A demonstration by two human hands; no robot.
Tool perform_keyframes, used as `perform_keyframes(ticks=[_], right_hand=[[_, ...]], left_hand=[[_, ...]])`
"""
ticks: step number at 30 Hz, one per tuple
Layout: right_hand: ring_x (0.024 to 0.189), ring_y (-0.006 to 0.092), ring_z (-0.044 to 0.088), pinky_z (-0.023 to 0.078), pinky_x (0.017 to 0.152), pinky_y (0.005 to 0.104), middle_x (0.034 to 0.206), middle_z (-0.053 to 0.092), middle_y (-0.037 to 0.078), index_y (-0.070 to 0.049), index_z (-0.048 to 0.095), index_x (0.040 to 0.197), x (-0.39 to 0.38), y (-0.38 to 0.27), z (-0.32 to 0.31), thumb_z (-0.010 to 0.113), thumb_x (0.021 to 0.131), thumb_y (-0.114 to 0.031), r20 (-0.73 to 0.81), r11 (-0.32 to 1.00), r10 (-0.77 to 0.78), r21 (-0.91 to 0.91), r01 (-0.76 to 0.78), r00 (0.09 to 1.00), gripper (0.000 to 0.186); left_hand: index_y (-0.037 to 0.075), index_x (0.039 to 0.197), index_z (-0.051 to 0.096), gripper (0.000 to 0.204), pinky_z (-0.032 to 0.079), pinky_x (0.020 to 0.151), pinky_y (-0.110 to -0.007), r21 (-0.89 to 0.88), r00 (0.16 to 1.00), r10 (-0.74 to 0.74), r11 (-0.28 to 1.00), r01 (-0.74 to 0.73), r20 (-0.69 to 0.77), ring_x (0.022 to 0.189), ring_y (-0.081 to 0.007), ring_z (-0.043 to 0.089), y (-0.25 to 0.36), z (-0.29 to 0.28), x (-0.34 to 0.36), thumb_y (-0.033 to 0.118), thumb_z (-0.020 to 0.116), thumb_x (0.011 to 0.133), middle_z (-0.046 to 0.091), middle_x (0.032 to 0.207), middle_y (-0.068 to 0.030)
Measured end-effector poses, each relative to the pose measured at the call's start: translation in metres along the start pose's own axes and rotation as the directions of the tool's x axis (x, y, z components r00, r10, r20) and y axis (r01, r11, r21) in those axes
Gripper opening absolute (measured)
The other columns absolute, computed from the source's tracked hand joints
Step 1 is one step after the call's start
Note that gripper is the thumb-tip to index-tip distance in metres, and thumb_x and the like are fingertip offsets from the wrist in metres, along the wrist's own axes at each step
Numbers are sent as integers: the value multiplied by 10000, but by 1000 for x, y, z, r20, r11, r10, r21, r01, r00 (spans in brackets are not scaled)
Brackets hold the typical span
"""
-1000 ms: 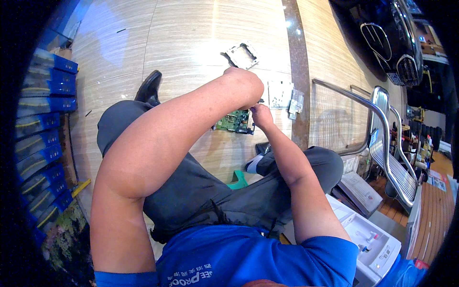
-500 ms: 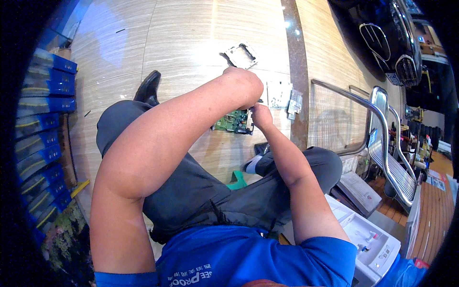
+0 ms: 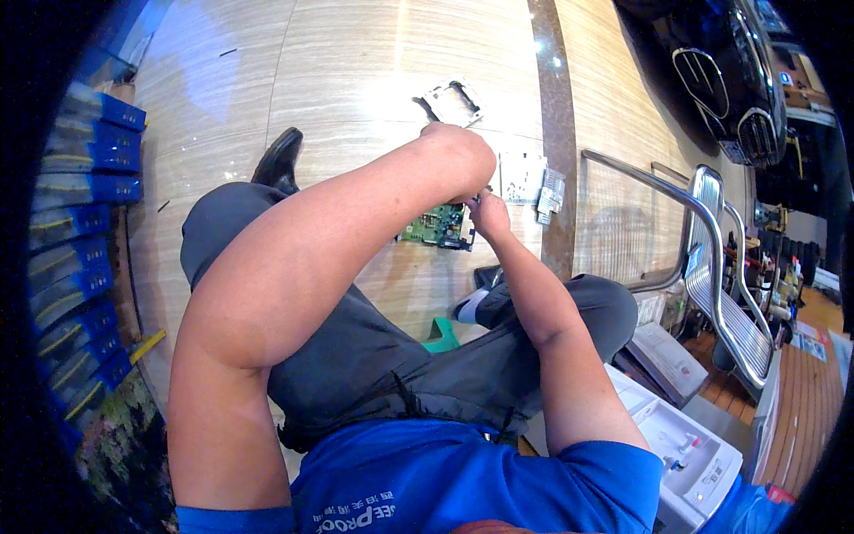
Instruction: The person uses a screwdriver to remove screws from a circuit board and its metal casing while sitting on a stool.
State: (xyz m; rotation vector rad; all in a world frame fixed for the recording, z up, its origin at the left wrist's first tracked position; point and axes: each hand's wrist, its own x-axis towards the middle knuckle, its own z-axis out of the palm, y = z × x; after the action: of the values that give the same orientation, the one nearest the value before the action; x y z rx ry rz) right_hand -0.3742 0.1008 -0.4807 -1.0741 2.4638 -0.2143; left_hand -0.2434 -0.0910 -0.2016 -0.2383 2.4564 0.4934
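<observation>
A green circuit board with dark parts along its right edge lies between my legs, partly covered by my left hand. My left hand is curled above the board's far edge; its back faces up and its fingers are hidden. Closed at the board's upper right corner, my right hand has its fingertips pressed together near the left hand. Something small and dark shows between the two hands, too small to name. Just beyond the left hand sits a white rectangular frame with a dark opening.
To the right lie a white sheet with small dark bits and a silvery piece. A green object is near my lap. Farther right stands a metal bench, with a white basin-like unit below. Blue boxes line the left.
My right hand's fingers have shifted slightly at the board's corner, and more of the small dark thing shows between the hands. The board stays in nearly the same place.
</observation>
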Motion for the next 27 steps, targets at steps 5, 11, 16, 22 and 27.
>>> perform_keyframes(ticks=[5,11,16,22,27], right_hand=[[811,375,692,536,769,475,833,704,196,-37,694,987,-2,-1,-2,608,910,-169,47,998,-45,-37,47,998,175],[883,408,671,528,791,488,910,690,240,-41,700,999,-5,1,-2,570,915,-151,34,994,-108,26,107,994,190],[854,397,681,530,783,484,866,699,217,-47,705,1008,-3,4,1,587,917,-190,17,981,-194,5,194,981,207],[799,364,697,535,757,477,801,704,184,-31,691,953,-1,6,3,602,928,-236,-73,997,-61,36,64,995,225],[813,367,697,537,755,479,824,707,191,-39,689,962,-2,-3,-3,602,922,-219,38,998,18,-60,-16,999,204]], left_hand=[[128,1117,754,377,554,818,-444,8,1000,-3,1000,3,-8,1063,-245,689,0,2,2,146,802,744,725,1146,-71],[93,1057,752,277,560,815,-438,14,999,16,1000,-15,-34,1016,-266,698,-1,3,-2,209,764,805,730,1074,-104],[57,979,753,242,573,790,-425,33,997,31,999,-28,-76,951,-286,713,-2,4,-4,267,730,861,740,983,-135],[61,989,754,244,574,789,-423,41,997,37,999,-34,-72,947,-281,714,-1,1,-4,268,732,862,740,983,-133],[63,989,756,241,574,795,-423,21,998,32,999,-31,-58,954,-284,713,-1,0,-6,265,737,858,740,988,-135]])
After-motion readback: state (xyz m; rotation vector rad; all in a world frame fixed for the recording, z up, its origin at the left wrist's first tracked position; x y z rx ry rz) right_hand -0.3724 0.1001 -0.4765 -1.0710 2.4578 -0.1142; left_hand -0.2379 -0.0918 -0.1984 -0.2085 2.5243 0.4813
